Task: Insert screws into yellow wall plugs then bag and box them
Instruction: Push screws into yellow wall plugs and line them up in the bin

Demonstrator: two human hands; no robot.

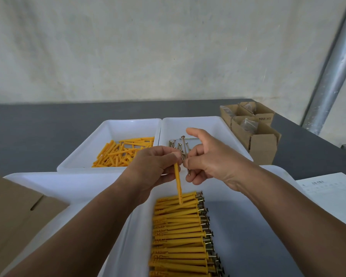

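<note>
Directly over the near tray's (258,226) far end, my left hand (154,168) pinches 1 yellow plug (177,184) by its top, long axis hanging near-vertical; my right hand (206,158), just beside, pinches a screw (188,171) level with that top.

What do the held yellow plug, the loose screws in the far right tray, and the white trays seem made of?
Plug: probably moulded plastic, matte and evenly yellow. Screws: metal, perhaps plated steel, given their pale brassy glint. Trays: apparently plastic, smooth glossy white with rounded moulded rims.
</note>
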